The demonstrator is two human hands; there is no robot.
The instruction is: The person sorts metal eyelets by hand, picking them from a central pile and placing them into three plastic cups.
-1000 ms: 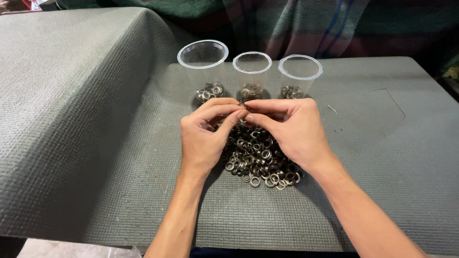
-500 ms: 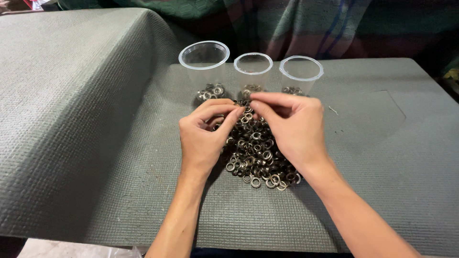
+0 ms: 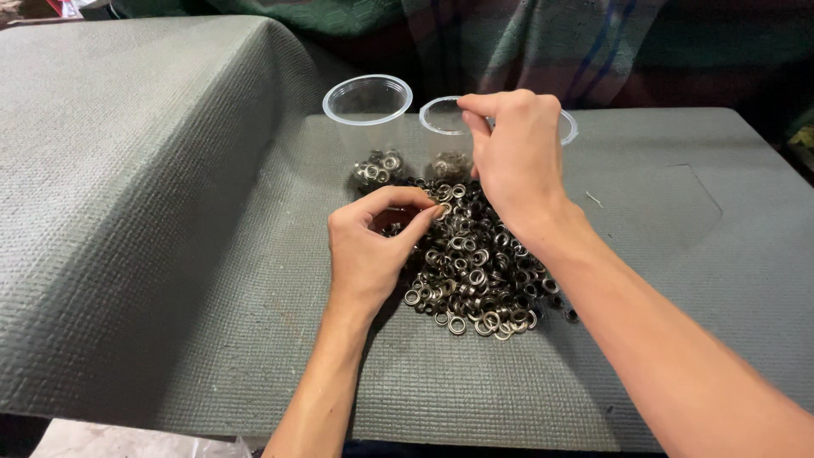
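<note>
Our left hand (image 3: 373,246) pinches a metal eyelet (image 3: 444,209) over the eyelet pile (image 3: 475,263); our right hand (image 3: 513,157), fingers pinched together, hovers at the middle clear cup (image 3: 445,136).

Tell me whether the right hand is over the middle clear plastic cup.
Yes: the right hand hovers above the middle clear plastic cup.

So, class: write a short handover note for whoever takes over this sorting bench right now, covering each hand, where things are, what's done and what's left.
Left hand: fingers pinch one small metal ring at the edge of the ring pile.
Right hand: raised over the middle cup, fingertips pinched at its rim; whether they hold a ring cannot be told.
Things: three clear cups stand behind the pile on the grey mat.
Done: the left cup and the middle cup each hold a few rings.
Left: most rings lie loose in the pile.
</note>
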